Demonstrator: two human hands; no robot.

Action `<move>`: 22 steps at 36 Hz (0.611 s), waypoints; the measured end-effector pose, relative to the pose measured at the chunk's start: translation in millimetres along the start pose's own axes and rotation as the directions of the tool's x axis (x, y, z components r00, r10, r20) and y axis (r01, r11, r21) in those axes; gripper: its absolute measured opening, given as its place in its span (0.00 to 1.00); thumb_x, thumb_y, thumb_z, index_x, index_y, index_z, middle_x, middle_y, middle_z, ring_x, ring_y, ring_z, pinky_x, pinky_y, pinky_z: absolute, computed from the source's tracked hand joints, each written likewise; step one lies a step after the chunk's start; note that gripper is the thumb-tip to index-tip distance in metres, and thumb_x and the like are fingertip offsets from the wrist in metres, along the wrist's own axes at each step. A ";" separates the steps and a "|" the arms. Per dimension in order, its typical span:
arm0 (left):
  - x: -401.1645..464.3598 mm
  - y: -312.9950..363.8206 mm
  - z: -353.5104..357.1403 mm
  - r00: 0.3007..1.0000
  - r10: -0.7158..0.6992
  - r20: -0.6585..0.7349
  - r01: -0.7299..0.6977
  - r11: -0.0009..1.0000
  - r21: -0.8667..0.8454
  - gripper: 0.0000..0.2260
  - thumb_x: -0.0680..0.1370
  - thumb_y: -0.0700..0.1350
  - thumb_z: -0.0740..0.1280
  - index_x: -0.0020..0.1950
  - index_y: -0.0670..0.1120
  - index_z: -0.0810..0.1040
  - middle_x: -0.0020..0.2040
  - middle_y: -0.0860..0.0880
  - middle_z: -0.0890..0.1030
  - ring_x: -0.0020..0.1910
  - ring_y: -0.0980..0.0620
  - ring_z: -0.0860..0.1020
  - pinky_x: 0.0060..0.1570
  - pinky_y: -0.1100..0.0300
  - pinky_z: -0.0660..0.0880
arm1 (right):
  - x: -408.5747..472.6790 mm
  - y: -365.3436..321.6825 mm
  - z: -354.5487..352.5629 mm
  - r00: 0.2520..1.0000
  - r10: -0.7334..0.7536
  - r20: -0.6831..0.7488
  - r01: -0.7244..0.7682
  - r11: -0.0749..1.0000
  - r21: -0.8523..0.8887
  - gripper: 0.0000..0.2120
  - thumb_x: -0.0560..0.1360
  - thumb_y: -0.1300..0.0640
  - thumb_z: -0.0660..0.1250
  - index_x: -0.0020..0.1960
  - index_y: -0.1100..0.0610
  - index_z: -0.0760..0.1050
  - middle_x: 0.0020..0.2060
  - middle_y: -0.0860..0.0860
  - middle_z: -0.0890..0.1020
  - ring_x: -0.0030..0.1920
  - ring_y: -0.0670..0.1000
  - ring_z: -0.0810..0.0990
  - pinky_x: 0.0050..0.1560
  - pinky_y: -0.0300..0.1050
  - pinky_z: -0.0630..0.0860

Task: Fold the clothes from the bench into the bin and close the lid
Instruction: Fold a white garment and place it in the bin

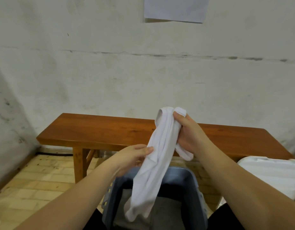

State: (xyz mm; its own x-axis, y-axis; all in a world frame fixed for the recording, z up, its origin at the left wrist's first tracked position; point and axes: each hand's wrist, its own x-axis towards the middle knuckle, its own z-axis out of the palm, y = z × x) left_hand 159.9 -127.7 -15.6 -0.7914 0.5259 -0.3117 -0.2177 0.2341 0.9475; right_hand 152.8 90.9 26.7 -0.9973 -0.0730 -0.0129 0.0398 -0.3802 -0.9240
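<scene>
White garment (157, 156), a thin, limp piece of cloth, hangs in a long drooping rope between the two hands, its lower end dangling into the open bin (195, 180) at 6 o'clock. It looks light and soft, with no stiffness of its own: it will sag wherever it is not held and bunch rather than keep a crease, so I judge it needs holding by its edges or corners and spreading flat before any fold will hold. It should not slip or break.

Nearest, the grey-blue bin sits at the bottom of the view with a grey cloth (170, 211) already lying in it. The left hand (135, 156), at about 7 o'clock from the centre, pinches the garment's side edge between thumb and fingers, midway down its length. The right hand (188, 133), toward 4 o'clock, has its fingers curled round the bunched top end, a loop of fabric hanging below the palm.

At 4 o'clock, by the right forearm, a white lid (269, 173) lies off the bin, so closing is not yet done. Beyond the hands runs the wooden bench (100, 130), from 9 to 3 o'clock; no other clothes show on its visible top. Behind it stands a stained white wall (110, 72) with a sheet of paper (175, 9) at 12 o'clock. Nothing stands between the garment and the bin.
</scene>
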 end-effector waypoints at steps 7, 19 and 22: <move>10.7 -2.7 31.0 0.918 0.267 -0.293 -0.141 0.911 0.386 0.11 0.75 0.55 0.72 0.55 0.58 0.76 0.50 0.58 0.81 0.51 0.59 0.80 0.50 0.63 0.76 | -0.4 -3.6 7.9 0.994 -0.076 -0.077 0.080 0.996 0.043 0.20 0.78 0.51 0.68 0.68 0.55 0.72 0.61 0.57 0.81 0.60 0.58 0.81 0.58 0.57 0.79; 7.5 13.6 21.1 0.818 0.150 -0.555 -0.297 0.937 -0.183 0.07 0.78 0.43 0.65 0.54 0.45 0.81 0.50 0.47 0.85 0.53 0.45 0.82 0.53 0.50 0.77 | -2.3 -21.4 -18.7 0.969 -0.125 -0.214 0.069 0.966 -0.251 0.11 0.79 0.52 0.67 0.61 0.49 0.76 0.57 0.49 0.83 0.56 0.50 0.83 0.57 0.51 0.79; 9.4 23.3 -0.9 0.824 0.070 -0.562 -0.328 0.867 -0.374 0.14 0.77 0.44 0.67 0.62 0.46 0.79 0.56 0.47 0.84 0.56 0.45 0.81 0.58 0.47 0.77 | -0.2 -27.9 -38.4 0.968 -0.068 -0.244 -0.035 0.918 -0.396 0.07 0.78 0.50 0.69 0.55 0.46 0.77 0.55 0.48 0.83 0.55 0.52 0.82 0.55 0.51 0.80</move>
State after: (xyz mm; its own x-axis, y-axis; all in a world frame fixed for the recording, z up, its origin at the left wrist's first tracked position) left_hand 147.0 -118.0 3.7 -0.9885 -0.0096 -0.1510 -0.1425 -0.2752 0.9508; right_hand 149.4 136.9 37.9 -0.9828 0.1798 -0.0429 0.0470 0.0184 -0.9987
